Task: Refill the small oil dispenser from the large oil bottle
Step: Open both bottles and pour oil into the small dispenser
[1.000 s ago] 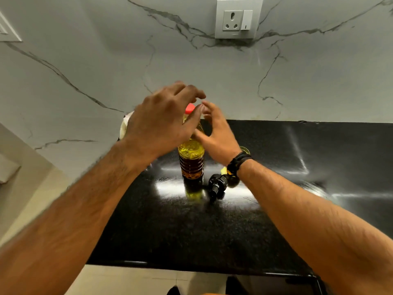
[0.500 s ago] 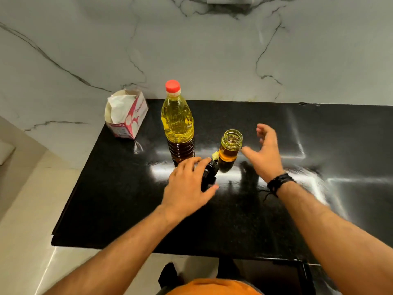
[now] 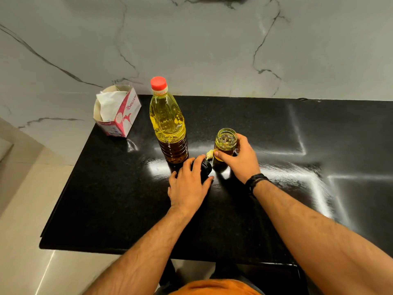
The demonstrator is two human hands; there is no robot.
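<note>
I have the large oil bottle (image 3: 169, 122) standing upright on the black tabletop (image 3: 110, 188), its red cap (image 3: 158, 83) on, and I place everything else from it. Just to its right stands the small oil dispenser (image 3: 225, 143), an open glass jar with oil in its lower part. My right hand (image 3: 240, 159) is wrapped around that jar, thumb across the near side and fingers curled round the far side. In front of the bottle, close to its base, my left hand (image 3: 188, 185) lies palm down with fingers curved over the black dispenser top (image 3: 205, 168), which lies on the tabletop; I cannot tell how firmly it is gripped. To the bottle's left, well apart, sits a tissue box (image 3: 118, 112) near the marble wall (image 3: 191, 45).
</note>
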